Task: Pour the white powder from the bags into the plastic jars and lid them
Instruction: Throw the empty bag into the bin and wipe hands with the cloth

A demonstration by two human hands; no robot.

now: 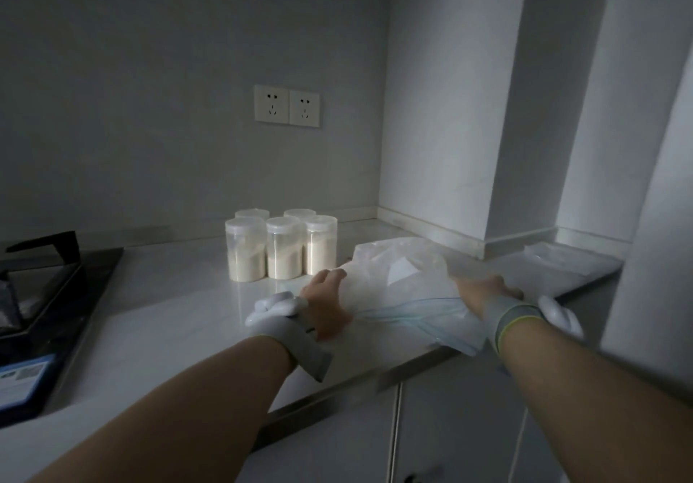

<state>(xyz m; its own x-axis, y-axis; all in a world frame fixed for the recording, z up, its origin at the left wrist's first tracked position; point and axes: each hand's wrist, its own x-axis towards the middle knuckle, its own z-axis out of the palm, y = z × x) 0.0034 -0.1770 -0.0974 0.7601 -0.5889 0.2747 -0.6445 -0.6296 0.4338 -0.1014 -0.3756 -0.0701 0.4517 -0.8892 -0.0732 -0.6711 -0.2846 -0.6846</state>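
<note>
Several clear plastic jars [282,248] with white lids stand in a cluster on the pale countertop [180,295], each partly filled with white powder. To their right a large clear zip bag [401,280] lies flat on the counter, its blue zip strip near the front edge. My left hand [324,306] rests palm down on the bag's left side. On the bag's right side lies my right hand [483,291], fingers spread flat. Both hands press on the bag rather than gripping it. Each wrist wears a pulled-back grey and white glove.
A black gas hob [48,295] with a blue label sits at the left. Two wall sockets [287,105] are above the jars. Another clear bag [562,261] lies at the far right near the wall column. The counter's front edge runs just under my wrists, cabinet doors below.
</note>
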